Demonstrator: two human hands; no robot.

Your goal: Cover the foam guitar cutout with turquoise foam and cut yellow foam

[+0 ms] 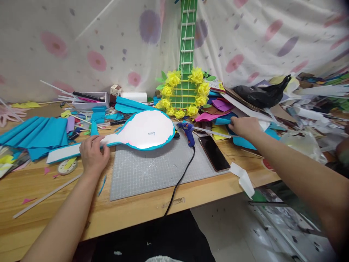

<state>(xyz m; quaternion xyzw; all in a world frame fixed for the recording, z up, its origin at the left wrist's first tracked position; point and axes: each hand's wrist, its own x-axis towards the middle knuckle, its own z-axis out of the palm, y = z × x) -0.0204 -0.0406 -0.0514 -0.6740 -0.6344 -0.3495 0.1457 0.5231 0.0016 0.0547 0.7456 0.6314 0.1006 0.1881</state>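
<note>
My left hand (95,153) is closed around the neck of a guitar-shaped cutout (148,129), which has a white face and blue paper edging. Its rounded body lies over the grey cutting mat, its neck pointing left. Over at the pile on the right, my right hand (245,127) has its fingers closed at the end of a piece of blue paper (224,119); the fingertips are partly hidden. Between the hands, a blue glue gun (187,133) with a clear glue stick in it rests beside the cutout's rounded end.
A green paper guitar (187,54) with yellow flowers stands at the back. On the cutting mat (141,178) lies a phone (214,153). Pleated blue paper (35,134) spreads at left, near a tape roll (67,166). The glue gun's cord (181,178) crosses the table's front edge.
</note>
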